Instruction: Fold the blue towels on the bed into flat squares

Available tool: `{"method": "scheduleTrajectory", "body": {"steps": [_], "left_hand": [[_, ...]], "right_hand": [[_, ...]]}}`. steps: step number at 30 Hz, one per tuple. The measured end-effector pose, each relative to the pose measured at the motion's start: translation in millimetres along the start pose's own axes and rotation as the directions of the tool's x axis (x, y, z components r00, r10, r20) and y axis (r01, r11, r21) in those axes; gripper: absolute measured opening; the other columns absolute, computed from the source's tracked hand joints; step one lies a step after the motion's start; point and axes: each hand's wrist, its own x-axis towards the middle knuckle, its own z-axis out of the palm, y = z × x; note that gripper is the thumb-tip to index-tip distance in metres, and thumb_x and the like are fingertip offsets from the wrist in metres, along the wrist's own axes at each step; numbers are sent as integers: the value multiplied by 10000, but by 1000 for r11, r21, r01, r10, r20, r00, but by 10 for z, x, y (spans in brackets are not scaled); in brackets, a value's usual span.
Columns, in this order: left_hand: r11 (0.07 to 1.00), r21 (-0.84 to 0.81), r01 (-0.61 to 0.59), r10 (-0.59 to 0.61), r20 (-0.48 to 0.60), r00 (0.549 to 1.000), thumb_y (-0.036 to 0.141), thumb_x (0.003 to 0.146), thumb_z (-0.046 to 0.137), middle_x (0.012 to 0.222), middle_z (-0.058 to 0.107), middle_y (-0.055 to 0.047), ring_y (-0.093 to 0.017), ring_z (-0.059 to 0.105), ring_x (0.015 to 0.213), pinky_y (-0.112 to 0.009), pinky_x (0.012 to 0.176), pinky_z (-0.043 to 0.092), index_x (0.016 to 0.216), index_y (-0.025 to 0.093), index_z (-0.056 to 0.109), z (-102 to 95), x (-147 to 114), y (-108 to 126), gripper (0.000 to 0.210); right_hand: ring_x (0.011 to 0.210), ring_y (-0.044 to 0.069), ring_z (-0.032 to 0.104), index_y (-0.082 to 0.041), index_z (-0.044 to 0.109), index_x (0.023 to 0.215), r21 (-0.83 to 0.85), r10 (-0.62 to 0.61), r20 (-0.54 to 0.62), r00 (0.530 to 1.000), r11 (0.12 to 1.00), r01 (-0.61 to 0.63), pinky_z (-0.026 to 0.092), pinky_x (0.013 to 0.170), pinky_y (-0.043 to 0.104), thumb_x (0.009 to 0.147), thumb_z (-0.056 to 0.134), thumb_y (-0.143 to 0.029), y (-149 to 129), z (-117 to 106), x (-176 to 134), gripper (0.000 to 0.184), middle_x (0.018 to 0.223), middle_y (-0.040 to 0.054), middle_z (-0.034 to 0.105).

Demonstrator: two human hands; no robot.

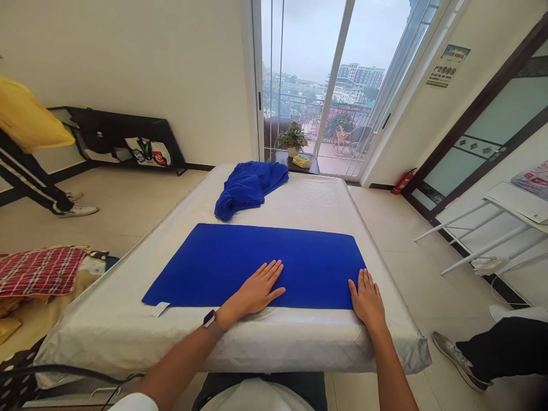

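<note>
A blue cloth (pixel 240 257) lies flat and smooth on the pale covered table (pixel 317 342), with a small white tag (pixel 160 309) sticking out at its near left corner. My left hand (pixel 260 288) rests flat on the cloth near the middle of its front edge, fingers stretched out. At the cloth's right edge, my right hand (pixel 367 297) lies palm down with its fingers extended. Neither hand grips anything. Beyond the flat piece sits a crumpled heap of blue cloth (pixel 250 188).
To the left are a plaid cloth (pixel 40 271) and a person in striped trousers (pixel 29 177). Another person's shoe (pixel 458 359) shows at lower right. A small table with a potted plant (pixel 293 140) stands past the far edge. A white table (pixel 514 205) is at right.
</note>
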Motion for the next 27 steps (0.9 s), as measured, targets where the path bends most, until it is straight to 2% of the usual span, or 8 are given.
{"method": "scheduleTrajectory", "body": {"steps": [4, 6, 8, 11, 16, 19, 24, 27], "left_hand": [[988, 48, 150, -148, -35, 988, 608, 1001, 247, 1651, 166, -56, -230, 173, 1522, -423, 1244, 151, 1587, 229, 46, 62, -301, -284, 727], [961, 73, 268, -265, -51, 963, 619, 994, 246, 1649, 179, -61, -241, 174, 1522, -440, 1241, 160, 1587, 211, 78, 45, -520, -465, 740], [908, 100, 407, -403, -63, 913, 628, 986, 229, 1644, 193, -81, -255, 168, 1523, -463, 1238, 166, 1584, 169, 125, 3, -763, -668, 761], [785, 138, 605, -595, -106, 796, 627, 973, 201, 1632, 221, -135, -295, 180, 1518, -518, 1217, 199, 1572, 96, 177, -81, -1168, -1038, 801], [659, 145, 738, -713, -194, 674, 591, 951, 158, 1609, 268, -204, -369, 234, 1495, -587, 1165, 256, 1553, 52, 257, -186, -1755, -1612, 815], [606, 104, 789, -761, -214, 613, 636, 922, 137, 1612, 264, -210, -372, 238, 1492, -568, 1167, 260, 1555, 28, 230, -195, -1872, -1712, 882], [618, 96, 780, -744, -248, 620, 680, 901, 120, 1616, 246, -225, -378, 224, 1495, -562, 1176, 234, 1553, -1, 203, -190, -1814, -1608, 946], [610, 83, 788, -753, -251, 609, 690, 898, 112, 1613, 250, -230, -384, 230, 1491, -566, 1179, 228, 1551, -7, 204, -202, -1790, -1571, 960]], "right_hand": [[1517, 240, 166, -21, 192, 1571, 7, -1, 4, 1000, 1000, 1, 149, 1228, 433, 987, 89, -547, -3, -2, -2, 793, 1639, 137, 194], [1518, 239, 162, -20, 189, 1572, 10, 3, 6, 1000, 1000, -3, 145, 1229, 432, 984, 81, -555, -2, -3, -3, 802, 1640, 134, 194], [1519, 239, 160, -18, 188, 1572, 13, 3, 5, 1000, 1000, -3, 137, 1232, 430, 982, 71, -562, -1, -6, -6, 811, 1640, 131, 194], [1521, 234, 153, -20, 178, 1574, 26, 7, 13, 1000, 1000, -7, 125, 1235, 426, 979, 65, -574, 4, -13, -10, 822, 1643, 126, 184], [1524, 227, 133, -35, 156, 1581, 41, 15, 20, 1000, 999, -15, 134, 1235, 431, 974, 85, -576, 18, 0, 1, 816, 1647, 118, 176], [1524, 228, 135, -36, 164, 1580, 39, 10, 20, 1000, 999, -11, 146, 1232, 441, 974, 92, -570, 37, 15, 12, 811, 1646, 121, 177], [1522, 244, 149, -18, 193, 1570, 23, 29, 69, 997, 999, -31, 155, 1230, 449, 975, 110, -551, 48, -53, 40, 803, 1645, 121, 177], [1517, 269, 168, 1, 217, 1560, -2, 33, 69, 997, 999, -33, 157, 1226, 460, 985, 103, -528, -118, -193, 76, 790, 1636, 143, 198]]}}
